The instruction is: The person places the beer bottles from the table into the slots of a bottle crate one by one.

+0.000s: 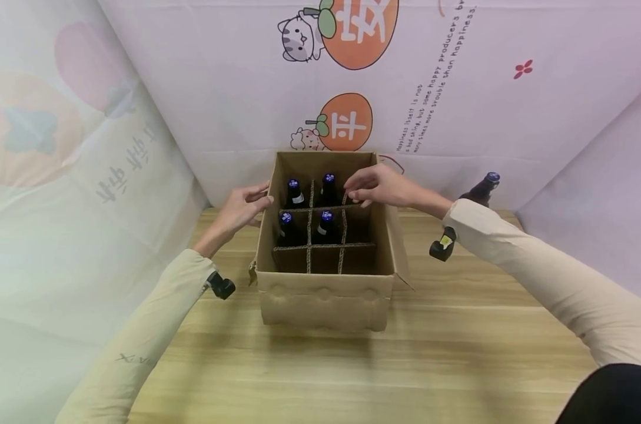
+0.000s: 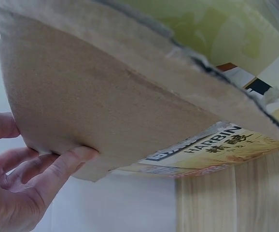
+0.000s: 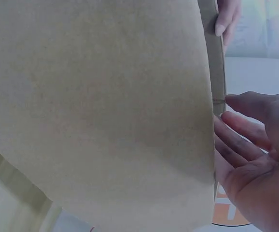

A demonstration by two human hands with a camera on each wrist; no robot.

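Observation:
A brown cardboard box point(image 1: 324, 303) with a divider grid point(image 1: 309, 227) stands upright on the table. Several dark bottles with blue caps, among them a front-left bottle point(image 1: 286, 227) and a back-middle bottle point(image 1: 328, 187), sit in its cells. At the left rim, my left hand point(image 1: 239, 207) holds the side, thumb at the top edge, fingers against the outer flap point(image 2: 96, 92). My right hand point(image 1: 381, 185) is over the back right part, fingers loosely bent near the divider, with no bottle visible in it. Its fingers hide much of the back-right cell.
Behind my right forearm, another dark bottle point(image 1: 481, 189) with a blue cap is partly visible. The box's right flap point(image 1: 398, 250) hangs outward. Wooden table point(image 1: 458, 330) surrounds the box; printed white cloth point(image 1: 219, 88) stands close behind it.

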